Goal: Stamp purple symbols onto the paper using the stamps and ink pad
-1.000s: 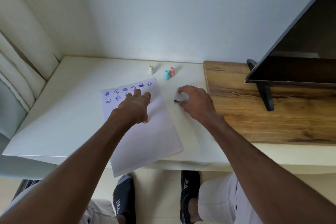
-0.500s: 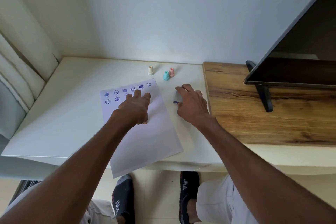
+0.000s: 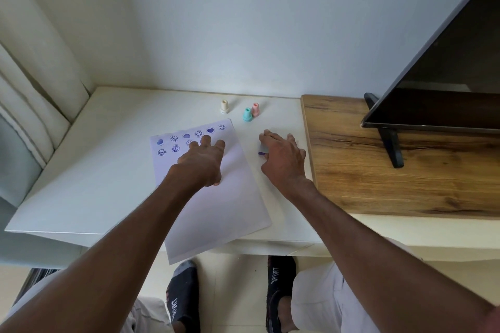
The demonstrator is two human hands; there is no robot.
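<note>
A white paper point(image 3: 232, 208) lies on the white table point(image 3: 102, 170), its near corner hanging over the front edge. Two rows of purple smileys and hearts run along its far end. My left hand point(image 3: 203, 162) rests flat on the paper with fingers spread, covering part of the second row. To the right of the sheet my right hand point(image 3: 281, 159) lies over the ink pad point(image 3: 262, 149), fingers curled around it; only its grey and purple left edge shows. Three stamps stand behind the paper: cream point(image 3: 224, 107), teal point(image 3: 247, 114) and pink point(image 3: 255, 109).
A wooden board point(image 3: 378, 170) adjoins the table on the right, carrying a dark TV point(image 3: 446, 84) on a black stand point(image 3: 389, 143). A wall runs behind, curtains point(image 3: 32, 84) hang at the left. My knees and black slippers point(image 3: 278, 292) show below the table edge.
My right hand has shifted forward and closed over the ink pad, hiding most of it. The left hand has stayed pressed on the paper.
</note>
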